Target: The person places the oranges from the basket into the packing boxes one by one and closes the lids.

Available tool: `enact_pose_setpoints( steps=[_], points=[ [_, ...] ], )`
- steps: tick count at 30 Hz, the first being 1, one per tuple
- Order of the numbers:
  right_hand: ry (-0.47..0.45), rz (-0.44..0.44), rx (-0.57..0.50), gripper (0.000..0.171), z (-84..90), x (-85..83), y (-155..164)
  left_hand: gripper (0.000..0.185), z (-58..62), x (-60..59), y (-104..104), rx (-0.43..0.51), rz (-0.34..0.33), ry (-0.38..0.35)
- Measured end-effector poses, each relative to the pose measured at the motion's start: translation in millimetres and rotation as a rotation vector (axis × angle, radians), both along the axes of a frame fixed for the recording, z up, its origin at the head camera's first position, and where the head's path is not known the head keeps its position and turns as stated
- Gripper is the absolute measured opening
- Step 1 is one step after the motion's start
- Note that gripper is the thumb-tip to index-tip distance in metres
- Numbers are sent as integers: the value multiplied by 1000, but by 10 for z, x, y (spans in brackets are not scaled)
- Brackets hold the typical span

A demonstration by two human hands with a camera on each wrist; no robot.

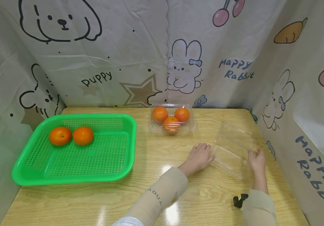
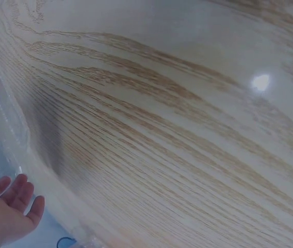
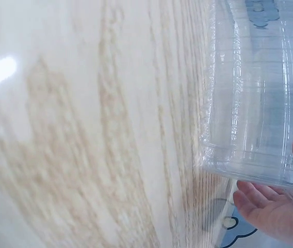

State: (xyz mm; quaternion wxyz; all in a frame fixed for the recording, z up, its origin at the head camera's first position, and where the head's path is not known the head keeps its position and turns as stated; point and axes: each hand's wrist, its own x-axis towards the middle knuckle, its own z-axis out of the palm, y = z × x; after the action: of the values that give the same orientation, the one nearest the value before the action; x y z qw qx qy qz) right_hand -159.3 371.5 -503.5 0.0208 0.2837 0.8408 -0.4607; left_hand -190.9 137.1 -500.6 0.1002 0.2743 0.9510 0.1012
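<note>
A clear plastic clamshell box (image 1: 231,150), unfolded, stands on the right part of the wooden table. My right hand (image 1: 256,161) pinches its right edge; in the right wrist view, the thumb and the fingers (image 3: 260,201) lie on either side of the clear plastic. At the box's left edge is my left hand (image 1: 198,158), its fingers loosely extended and the tips at or near the plastic. The left wrist view shows that hand (image 2: 7,214) with nothing gripped. Inside the box I see no fruit.
Another clear box (image 1: 191,127) at the back holds three oranges (image 1: 171,125). A green basket (image 1: 132,147) on the left contains two oranges (image 1: 83,136). A small black object (image 1: 238,201) is by the right sleeve. Printed curtains (image 1: 139,56) border the table.
</note>
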Motion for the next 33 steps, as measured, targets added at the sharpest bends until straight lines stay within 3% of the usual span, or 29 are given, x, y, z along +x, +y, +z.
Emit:
enact_pose_setpoints(
  steps=[14, 26, 33],
  points=[
    [61, -23, -231, 72, -28, 9, 20, 48, -39, -9, -22, 24, 3, -20],
    [122, -123, -361, 74, -23, -14, -51, 50, -75, -13, -52, 55, 15, -23],
    [166, -153, -371, 71, -28, -21, -88, 51, -91, -2, -80, 85, 23, -23]
  ],
)
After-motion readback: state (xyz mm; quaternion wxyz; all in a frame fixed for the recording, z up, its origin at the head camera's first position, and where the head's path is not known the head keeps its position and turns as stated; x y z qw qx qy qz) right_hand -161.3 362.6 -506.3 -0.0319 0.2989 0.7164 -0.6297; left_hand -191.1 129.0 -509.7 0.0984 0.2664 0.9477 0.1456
